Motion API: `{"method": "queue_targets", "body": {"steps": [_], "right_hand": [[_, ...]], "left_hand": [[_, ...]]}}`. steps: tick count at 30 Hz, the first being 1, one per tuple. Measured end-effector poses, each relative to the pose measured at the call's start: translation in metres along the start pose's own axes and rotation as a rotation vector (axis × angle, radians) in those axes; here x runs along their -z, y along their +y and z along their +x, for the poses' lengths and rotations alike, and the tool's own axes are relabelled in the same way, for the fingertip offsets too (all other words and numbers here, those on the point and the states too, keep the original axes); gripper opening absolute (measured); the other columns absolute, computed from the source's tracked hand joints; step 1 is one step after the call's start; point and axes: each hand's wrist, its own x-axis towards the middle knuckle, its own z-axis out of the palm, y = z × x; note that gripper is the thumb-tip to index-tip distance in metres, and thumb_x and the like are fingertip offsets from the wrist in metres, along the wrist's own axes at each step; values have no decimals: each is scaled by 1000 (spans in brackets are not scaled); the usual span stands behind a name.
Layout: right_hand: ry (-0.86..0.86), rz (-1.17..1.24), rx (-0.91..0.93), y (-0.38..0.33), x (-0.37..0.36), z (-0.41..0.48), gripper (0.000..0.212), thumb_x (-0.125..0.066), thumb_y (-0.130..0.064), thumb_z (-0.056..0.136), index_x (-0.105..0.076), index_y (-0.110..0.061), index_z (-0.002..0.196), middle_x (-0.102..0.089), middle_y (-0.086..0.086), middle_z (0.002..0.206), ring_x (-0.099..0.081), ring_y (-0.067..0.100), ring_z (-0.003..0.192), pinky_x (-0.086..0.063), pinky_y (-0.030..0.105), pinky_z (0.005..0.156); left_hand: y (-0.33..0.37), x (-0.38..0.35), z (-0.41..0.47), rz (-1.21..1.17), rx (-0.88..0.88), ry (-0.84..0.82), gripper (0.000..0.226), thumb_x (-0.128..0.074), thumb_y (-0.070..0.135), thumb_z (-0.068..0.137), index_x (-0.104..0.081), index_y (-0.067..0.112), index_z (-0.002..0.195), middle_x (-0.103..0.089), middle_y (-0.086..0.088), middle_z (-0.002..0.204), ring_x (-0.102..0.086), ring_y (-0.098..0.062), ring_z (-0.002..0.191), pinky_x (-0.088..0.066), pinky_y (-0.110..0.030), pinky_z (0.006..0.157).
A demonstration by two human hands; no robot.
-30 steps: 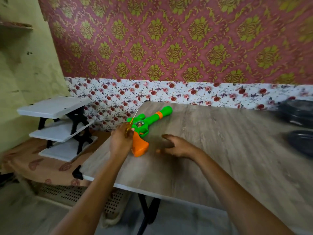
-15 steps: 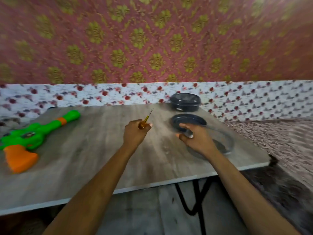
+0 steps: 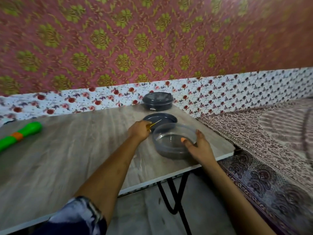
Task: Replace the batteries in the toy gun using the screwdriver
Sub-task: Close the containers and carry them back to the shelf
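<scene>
Grey-wood table (image 3: pixel 67 158): fills the view from 9 o'clock through the centre; a black table leg (image 3: pixel 176 192) shows under its near edge at 5 o'clock.
Toy gun (image 3: pixel 25 133): at 9 o'clock, lying on the table. Only the green barrel with its orange band is in frame. Well apart from both hands.
Left hand (image 3: pixel 139 130): just past centre, over the table. Fingers are curled tight together, clamped on the screwdriver handle.
Screwdriver (image 3: pixel 153 125): yellow handle in the left fist, thin shaft pointing toward 2 o'clock, over the dark lid. Cannot tell if the tip touches the lid.
Right hand (image 3: pixel 199 146): at 3 o'clock of the left hand. Thumb is inside the clear tub and fingers are outside, pinching its wall between them.
Clear tub (image 3: pixel 171 155): round, open on top, sits near the table's right corner. Contents cannot be told, blurred.
Dark lid (image 3: pixel 162 118): lies flat at 12 o'clock of the clear tub, just beside it.
Closed dark tub (image 3: pixel 157 103): at 12 o'clock of the lid, at the table's far edge by the floral wall strip.
Patterned cloth (image 3: pixel 262 150): from 3 to 5 o'clock, right of the table.
Sleeve (image 3: pixel 76 216): dark, at 7 o'clock on the left arm.
</scene>
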Motion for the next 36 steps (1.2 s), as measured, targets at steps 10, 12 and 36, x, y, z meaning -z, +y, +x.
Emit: {"method": "queue_targets", "body": {"steps": [10,12,36], "right_hand": [[170,186,17,6,-20,-11,83,-34,-57,77,-16,-20,149,-30,1,152,-38,24,134,-31,39,106],[181,180,18,6,-22,-10,83,-33,-57,77,-15,-20,149,-30,0,152,-39,24,133,-31,39,106],[12,377,-189,-3,-13,-10,83,-21,-77,77,-13,-34,148,-21,3,155,-20,34,141,-11,54,116]], "left_hand": [[-5,-23,20,51,119,75,29,-42,30,96,-66,18,107,-67,-11,110,-62,-28,94,-47,-32,83],[-12,-14,18,69,91,112,25,-51,27,93,-67,18,110,-67,-12,109,-63,-30,96,-48,-33,84],[-5,38,-62,-1444,678,-76,21,-48,20,96,-57,17,77,-38,5,41,-28,-2,25,-24,-8,30]]}}
